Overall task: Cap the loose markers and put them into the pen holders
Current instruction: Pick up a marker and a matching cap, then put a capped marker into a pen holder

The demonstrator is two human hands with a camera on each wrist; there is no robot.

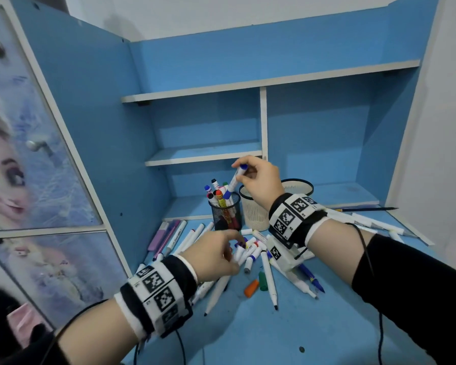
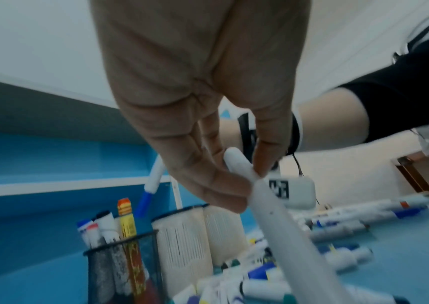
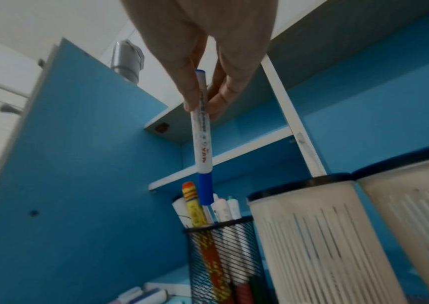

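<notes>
My right hand (image 1: pixel 253 175) pinches a white marker with a blue cap (image 1: pixel 236 177) and holds it upright, cap down, just above the black mesh pen holder (image 1: pixel 227 214). In the right wrist view the marker (image 3: pixel 202 144) hangs from the fingertips (image 3: pixel 191 102) over the mesh holder (image 3: pixel 221 257), which has several markers standing in it. My left hand (image 1: pixel 221 252) is low over the marker pile (image 1: pixel 253 252) and pinches the end of a plain white marker (image 2: pixel 281 226). Its far end is out of sight. Two white slotted holders (image 1: pixel 253 212) stand to the right of the mesh one.
Loose orange (image 1: pixel 251 287) and green (image 1: pixel 262 281) caps lie on the blue desk near uncapped markers. More markers (image 1: pixel 374 222) and a paintbrush (image 1: pixel 366 208) lie at the right, purple pens (image 1: pixel 166 233) at the left. Hutch shelves rise behind the holders.
</notes>
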